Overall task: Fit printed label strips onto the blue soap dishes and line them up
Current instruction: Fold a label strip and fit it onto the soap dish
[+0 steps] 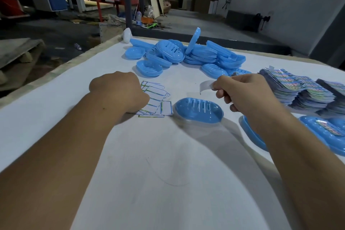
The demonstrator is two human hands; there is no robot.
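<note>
Right hand (248, 93) pinched a curled label strip (206, 86) just above the bare soap dish (198, 110); left hand (121, 93) rested knuckles-up on scattered strips (158, 99), grip unclear. Two labelled dishes (324, 132) sat lined up at right, while the unlabelled pile (186, 54) and label stacks (302, 87) suggested mostly undone

White-covered table (168, 183), heap of blue soap dishes (186, 54), one dish (198, 110) near centre, scattered white cards (158, 99), stacked printed labels (302, 87)

Both bare forearms reach forward over the worktop (168, 173). The left hand (119, 91) is knuckles up, its fingers curled under and hidden. The right hand (242, 91), nearer the right edge, pinches with curled fingers (221, 93), thumb on top.
</note>
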